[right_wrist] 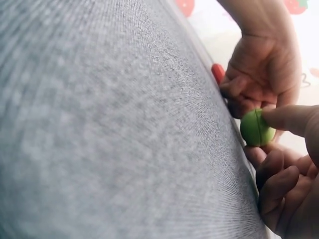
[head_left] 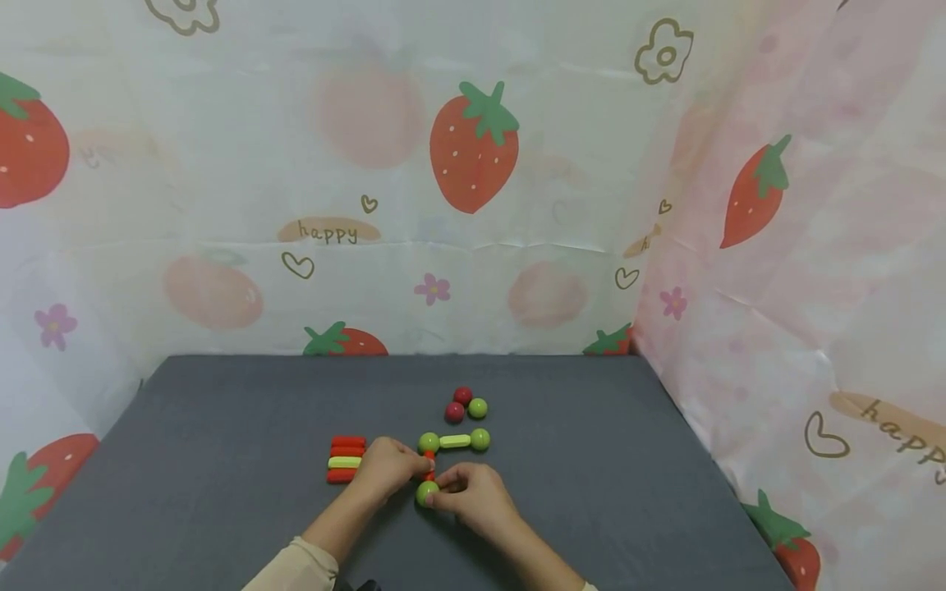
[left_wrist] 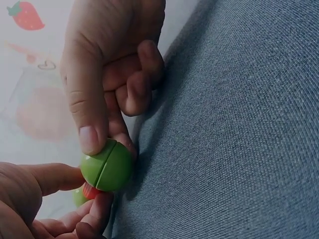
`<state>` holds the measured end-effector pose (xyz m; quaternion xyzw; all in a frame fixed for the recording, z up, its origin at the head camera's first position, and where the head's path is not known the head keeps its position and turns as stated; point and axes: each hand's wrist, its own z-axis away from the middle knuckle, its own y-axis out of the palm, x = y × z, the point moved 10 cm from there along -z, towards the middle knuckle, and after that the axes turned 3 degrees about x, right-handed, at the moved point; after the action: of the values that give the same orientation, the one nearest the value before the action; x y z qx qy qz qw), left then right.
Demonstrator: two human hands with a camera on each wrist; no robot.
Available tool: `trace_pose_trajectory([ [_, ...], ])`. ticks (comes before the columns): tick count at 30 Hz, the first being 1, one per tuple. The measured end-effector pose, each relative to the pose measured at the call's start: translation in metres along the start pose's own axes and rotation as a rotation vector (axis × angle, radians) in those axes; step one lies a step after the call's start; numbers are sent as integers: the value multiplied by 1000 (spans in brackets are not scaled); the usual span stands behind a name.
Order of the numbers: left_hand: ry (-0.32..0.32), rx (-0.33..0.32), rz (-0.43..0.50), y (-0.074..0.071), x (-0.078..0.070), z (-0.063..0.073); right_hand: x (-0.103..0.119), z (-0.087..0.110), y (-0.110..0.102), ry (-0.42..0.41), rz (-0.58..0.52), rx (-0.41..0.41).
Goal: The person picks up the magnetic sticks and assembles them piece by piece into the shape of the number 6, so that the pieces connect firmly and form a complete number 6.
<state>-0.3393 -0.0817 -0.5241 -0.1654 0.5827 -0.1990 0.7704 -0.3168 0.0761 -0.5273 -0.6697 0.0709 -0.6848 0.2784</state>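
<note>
My left hand (head_left: 387,468) pinches a short red rod (head_left: 429,456) standing between two green balls. My right hand (head_left: 476,497) pinches the nearer green ball (head_left: 427,493) between thumb and fingertips, at the rod's near end. A seam runs around this ball (left_wrist: 106,166), clearly seen in both wrist views. At the rod's far end sits another green ball (head_left: 429,443). From there a pale yellow-green rod (head_left: 454,441) leads right to a third green ball (head_left: 479,439). The left fingers partly hide the red rod.
Left of my left hand, several red rods (head_left: 348,442) and a yellow-green rod (head_left: 344,462) lie stacked side by side. Behind the joined pieces are two dark red balls (head_left: 454,412) and a loose green ball (head_left: 477,408). A grey cloth (head_left: 591,460) covers the table; a strawberry-printed curtain (head_left: 473,287) hangs behind.
</note>
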Motion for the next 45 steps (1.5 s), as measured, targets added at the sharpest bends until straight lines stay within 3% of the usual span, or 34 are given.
trace_pose_trajectory([
  [13,10,-16,-9,-2,0,-1,7,2,-1,-80,129,-25],
  [24,28,-12,-10,-1,-2,-1,9,1,-1,-77,136,-16],
  [34,80,34,-27,-5,-1,4,9,3,0,-111,151,-19],
  [39,145,61,14,-14,-3,10,8,2,0,-104,136,-18],
  [45,214,-4,-36,-41,-2,25,7,1,0,-96,136,-18],
])
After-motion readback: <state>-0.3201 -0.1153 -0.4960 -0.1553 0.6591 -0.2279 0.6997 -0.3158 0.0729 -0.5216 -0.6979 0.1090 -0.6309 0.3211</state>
